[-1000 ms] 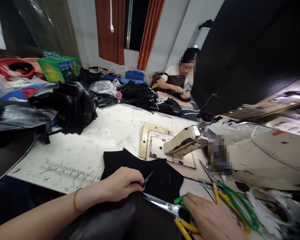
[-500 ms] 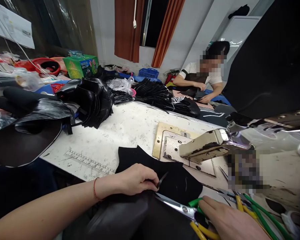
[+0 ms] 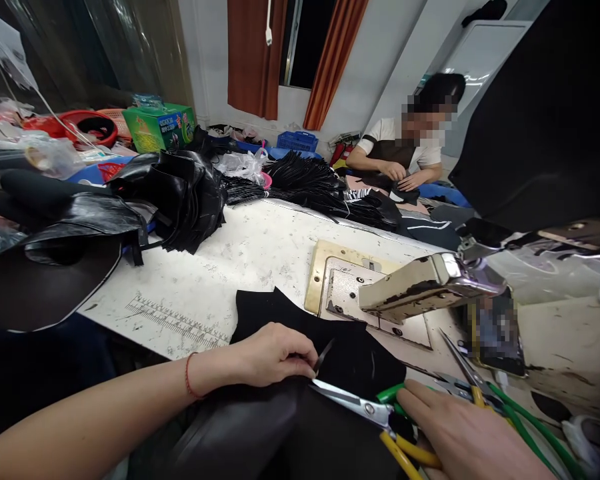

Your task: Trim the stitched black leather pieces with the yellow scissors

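The person's right hand (image 3: 460, 427) is curled around the green-and-yellow handles of the scissors (image 3: 370, 409), whose tips reach the left hand (image 3: 275, 357). That hand has thumb and forefinger pinched together, seemingly on a thin strip (image 3: 325, 353), though its fingers partly hide the grip. Both work over a black fabric panel (image 3: 265, 313) at the counter's (image 3: 260, 247) near edge, just beside the sewing machine's arm (image 3: 410, 287). With the tips so near, a slip could nick a finger; slack material could let the blades stray into the panel.
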The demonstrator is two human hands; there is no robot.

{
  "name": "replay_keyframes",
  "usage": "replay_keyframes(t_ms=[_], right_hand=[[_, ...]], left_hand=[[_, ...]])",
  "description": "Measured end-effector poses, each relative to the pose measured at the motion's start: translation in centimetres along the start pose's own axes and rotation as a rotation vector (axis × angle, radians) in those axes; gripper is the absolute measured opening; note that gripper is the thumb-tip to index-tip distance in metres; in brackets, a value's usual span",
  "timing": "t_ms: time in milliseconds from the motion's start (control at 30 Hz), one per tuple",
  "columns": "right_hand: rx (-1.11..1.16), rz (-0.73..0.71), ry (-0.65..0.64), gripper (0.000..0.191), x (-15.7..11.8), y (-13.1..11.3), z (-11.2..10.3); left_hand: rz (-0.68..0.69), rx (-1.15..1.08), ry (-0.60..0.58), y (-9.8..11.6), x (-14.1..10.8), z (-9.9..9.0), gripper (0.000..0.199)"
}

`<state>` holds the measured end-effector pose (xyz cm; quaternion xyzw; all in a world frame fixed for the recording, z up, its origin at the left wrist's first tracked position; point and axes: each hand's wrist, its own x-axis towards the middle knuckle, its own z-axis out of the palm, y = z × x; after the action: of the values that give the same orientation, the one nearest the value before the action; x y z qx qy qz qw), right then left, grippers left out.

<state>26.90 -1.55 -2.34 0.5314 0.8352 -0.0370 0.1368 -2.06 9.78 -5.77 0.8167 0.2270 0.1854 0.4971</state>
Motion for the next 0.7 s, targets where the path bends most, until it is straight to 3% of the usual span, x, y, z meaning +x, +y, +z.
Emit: replay_keyframes(t_ms=[267, 367, 567, 700], right_hand=[[-0.004, -0.017, -0.138, 0.039, 1.9, -0.9, -1.9], [-0.041, -0.07, -0.052, 0.041, 2.0, -0.6, -1.6], [-0.198, -0.204, 0.264, 0.037, 2.0, -0.7, -1.7], [-0.211, -0.207, 0.334, 0.038, 2.1, -1.1, -1.8]], left_hand=[[0.041, 0.013, 0.011, -0.1, 0.0, 0.2, 0.004], [0.045, 0.02, 0.017, -0.2, 0.1, 0.3, 0.004], [0.029, 0.03, 0.017, -0.2, 0.1, 0.3, 0.007], [0.018, 0.033, 0.01, -0.1, 0.1, 0.3, 0.008]])
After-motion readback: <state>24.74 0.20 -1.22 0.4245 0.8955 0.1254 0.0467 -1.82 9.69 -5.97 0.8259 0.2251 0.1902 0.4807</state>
